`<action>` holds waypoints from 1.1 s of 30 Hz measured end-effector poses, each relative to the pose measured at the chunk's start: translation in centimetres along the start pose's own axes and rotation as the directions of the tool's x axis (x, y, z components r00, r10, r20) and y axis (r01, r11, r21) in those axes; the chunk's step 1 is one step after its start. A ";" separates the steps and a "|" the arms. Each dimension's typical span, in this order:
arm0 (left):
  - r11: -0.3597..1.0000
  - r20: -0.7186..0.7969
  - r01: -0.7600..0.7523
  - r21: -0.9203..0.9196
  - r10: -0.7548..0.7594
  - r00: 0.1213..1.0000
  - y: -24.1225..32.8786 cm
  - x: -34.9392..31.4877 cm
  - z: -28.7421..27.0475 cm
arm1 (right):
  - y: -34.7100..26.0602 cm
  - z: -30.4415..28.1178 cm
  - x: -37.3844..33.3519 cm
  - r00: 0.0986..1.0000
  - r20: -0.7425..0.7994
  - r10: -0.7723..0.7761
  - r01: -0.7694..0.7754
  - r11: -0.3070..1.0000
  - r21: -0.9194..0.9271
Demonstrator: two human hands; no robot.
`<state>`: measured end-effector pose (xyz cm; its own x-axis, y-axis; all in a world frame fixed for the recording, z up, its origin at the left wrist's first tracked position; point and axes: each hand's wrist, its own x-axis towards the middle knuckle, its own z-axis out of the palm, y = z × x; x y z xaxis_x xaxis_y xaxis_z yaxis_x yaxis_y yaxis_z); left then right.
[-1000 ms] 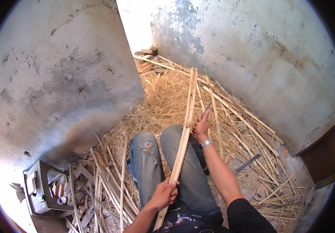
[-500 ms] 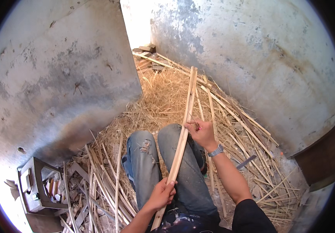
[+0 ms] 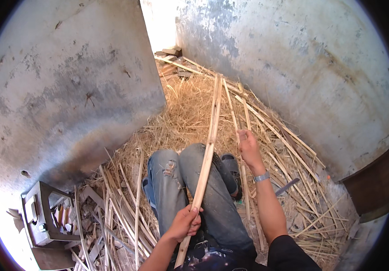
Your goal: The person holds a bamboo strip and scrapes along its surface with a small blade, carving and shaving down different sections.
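The person sits on a floor strewn with straw (image 3: 190, 113) and split cane, knees drawn up in torn jeans (image 3: 176, 180). The left hand (image 3: 184, 222) is clenched around the lower part of a long bamboo strip (image 3: 209, 149), fingers wrapped fully about it just above the lap. From that grip the strip runs up and away over the right knee, its long axis nearly straight ahead with a slight lean to the right, and its far end reaches the cane heaped near the back wall (image 3: 293, 67).

The right hand (image 3: 248, 147), with a metal wristband (image 3: 261, 177), is raised to the right of the strip and apart from it. Its fingers are curled, seemingly pinching a much thinner sliver (image 3: 242, 118), though whether they truly grasp it is hard to tell. So the strip lies to the left of the right hand, near its middle stretch, while the left hand already has the near end.

A small metal stand (image 3: 45, 217) sits at the lower left, and a dark blade-like tool (image 3: 287, 186) lies in the cane at the right.
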<state>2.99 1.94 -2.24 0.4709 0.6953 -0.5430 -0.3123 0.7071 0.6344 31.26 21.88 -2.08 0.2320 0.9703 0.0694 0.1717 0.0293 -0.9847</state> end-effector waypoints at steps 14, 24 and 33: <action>0.896 -0.003 -0.008 0.445 0.011 1.000 1.3 -1.6 -0.4 | -1.8 2.0 -9.0 0.828 0.536 -0.167 0.506 0.634 -0.585; 0.970 0.040 0.018 0.243 -0.029 0.999 -4.5 -9.1 -4.1 | 6.6 -9.6 5.3 0.991 -0.132 -0.026 -0.016 0.952 -0.306; 0.969 -0.021 -0.085 0.233 0.092 0.996 -0.3 -2.6 0.9 | -1.3 -3.7 -4.6 0.950 0.258 -0.174 0.268 0.878 -0.396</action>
<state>2.58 -0.21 -0.55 0.4230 0.7598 -0.4938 -0.1504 0.5962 0.7886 33.55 16.48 -0.55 -0.0566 0.9790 0.1957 0.5923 0.1907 -0.7828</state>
